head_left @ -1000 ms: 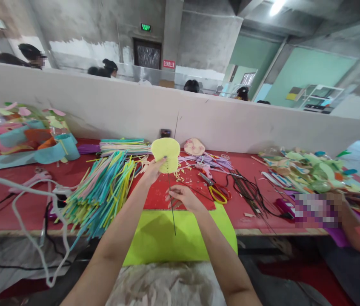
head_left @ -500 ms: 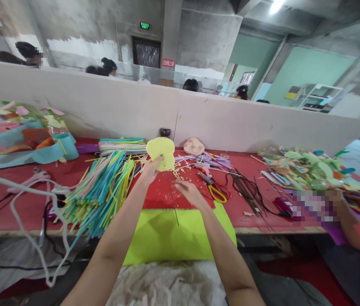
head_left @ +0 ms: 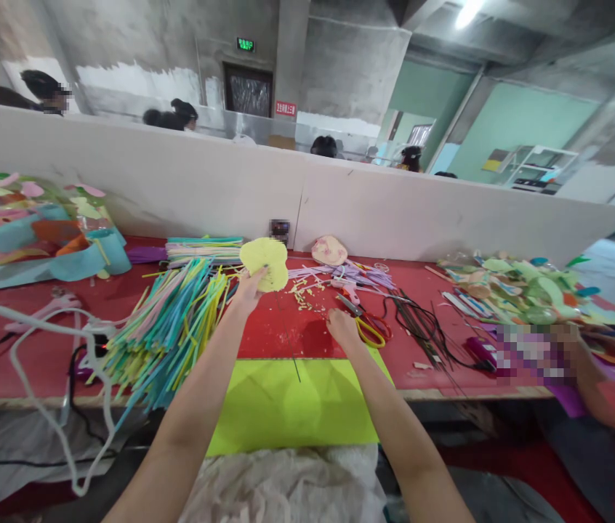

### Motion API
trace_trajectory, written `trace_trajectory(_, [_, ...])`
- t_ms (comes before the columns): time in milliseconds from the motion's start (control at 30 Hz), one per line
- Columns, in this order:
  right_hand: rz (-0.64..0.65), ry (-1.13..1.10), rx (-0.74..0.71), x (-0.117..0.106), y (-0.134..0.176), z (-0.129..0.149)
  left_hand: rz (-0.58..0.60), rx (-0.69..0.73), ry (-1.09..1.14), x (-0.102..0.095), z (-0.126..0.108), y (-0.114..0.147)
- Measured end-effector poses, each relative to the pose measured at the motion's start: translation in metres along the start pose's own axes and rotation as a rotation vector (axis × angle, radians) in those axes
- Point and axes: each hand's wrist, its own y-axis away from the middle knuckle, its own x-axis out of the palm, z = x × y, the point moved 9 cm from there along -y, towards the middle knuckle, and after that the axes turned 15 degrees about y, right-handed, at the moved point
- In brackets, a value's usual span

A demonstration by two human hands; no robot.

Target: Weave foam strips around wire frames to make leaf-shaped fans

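My left hand [head_left: 251,283] is pinched on a pale yellow flower-shaped cutout [head_left: 264,261], held up over the middle of the table. From below it a thin dark wire [head_left: 296,369] runs down toward me. My right hand [head_left: 342,324] is just left of the scissors [head_left: 370,330] with yellow and red handles; its fingers are curled and anything inside them is hidden. Beyond it lies a pink glue gun [head_left: 347,292]. Small pale yellow scraps [head_left: 306,292] are scattered on the red table between my hands.
A bundle of coloured strips [head_left: 177,327] lies left, beside a white curved tube [head_left: 18,349]. Dark wires and a cord [head_left: 421,327] lie right, near a co-worker's arm [head_left: 591,370]. A yellow-green sheet [head_left: 296,414] hangs over the front edge. A white partition [head_left: 395,211] stands behind.
My right hand has moved right, away from the wire and toward the scissors, and its fingers have curled in. My left hand has shifted slightly left with the yellow cutout.
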Motion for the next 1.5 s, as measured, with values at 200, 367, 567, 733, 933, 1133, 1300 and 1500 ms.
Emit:
trace_trajectory(200, [-0.051,-0.321,0.000,-0.023,-0.009,-0.014,0.001,-0.003,0.010,-0.005,0.001,-0.002])
trace_trajectory(367, [-0.146,-0.606,0.038,-0.038,0.014,-0.003,0.003,-0.026,0.022,-0.002,0.010,0.004])
trace_trajectory(567, [0.059,-1.108,-0.017,-0.023,0.048,0.044,0.033,-0.034,0.007,0.008,0.022,0.008])
trace_trajectory(733, [-0.047,-1.005,0.066,-0.013,0.058,0.045,0.059,-0.057,-0.008,0.016,0.029,0.010])
trace_trajectory(933, [-0.214,-0.829,0.106,-0.033,0.074,0.051,0.032,-0.017,-0.013,0.028,0.017,0.025])
trace_trajectory(1133, [-0.206,-0.753,0.066,-0.054,0.102,0.066,-0.041,0.042,0.092,0.033,-0.005,0.027])
trace_trajectory(1300, [-0.160,-0.750,-0.081,-0.069,0.112,0.085,-0.170,0.142,0.153,0.026,-0.019,0.029])
trace_trajectory(1500, [-0.114,-0.740,-0.118,-0.073,0.115,0.100,-0.118,0.107,0.155,0.032,-0.017,0.034])
